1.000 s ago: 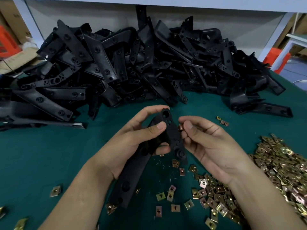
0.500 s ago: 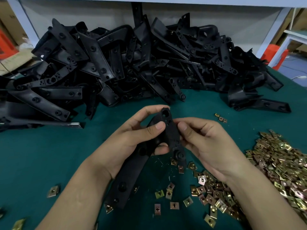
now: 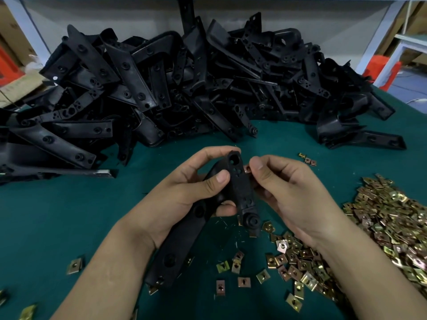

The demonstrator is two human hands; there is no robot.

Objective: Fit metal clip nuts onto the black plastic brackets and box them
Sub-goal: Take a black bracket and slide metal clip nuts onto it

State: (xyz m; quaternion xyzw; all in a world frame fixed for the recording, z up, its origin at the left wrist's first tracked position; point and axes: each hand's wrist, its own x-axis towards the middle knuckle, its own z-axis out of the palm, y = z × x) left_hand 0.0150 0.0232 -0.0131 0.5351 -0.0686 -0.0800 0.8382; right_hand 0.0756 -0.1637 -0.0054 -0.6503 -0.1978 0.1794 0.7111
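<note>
Black plastic bracket [image 3: 240,188]: held above the tabletop [image 3: 57,215], near its middle, long axis running from the upper end with a round hole down toward the near edge. A clip nut already sits on the lower end [image 3: 153,289]

Left grip [image 3: 184,192]: clenched round the bracket's upper half, thumb across the front face, fingers wrapped behind; the bracket passes through the palm and sticks out below the wrist

Clip nut [image 3: 247,168]: small, coppery, touching the right side edge of the bracket just under the round hole. Whether it is seated cannot be told

Right grip [image 3: 295,195]: pinching that clip nut between thumb and forefinger, other fingers curled loosely behind the bracket

Loose clip nuts [image 3: 242,281]: scattered on the green cloth below the hands, toward the near edge. Large heap of clip nuts [image 3: 381,227] along the right edge, under and beside the right forearm. Three more nuts [image 3: 308,160] lie apart, just beyond the right grip

Pile of black brackets [image 3: 184,88]: along the far edge, spanning nearly the whole width

Cardboard box [image 3: 13,86] beyond the far left corner
</note>
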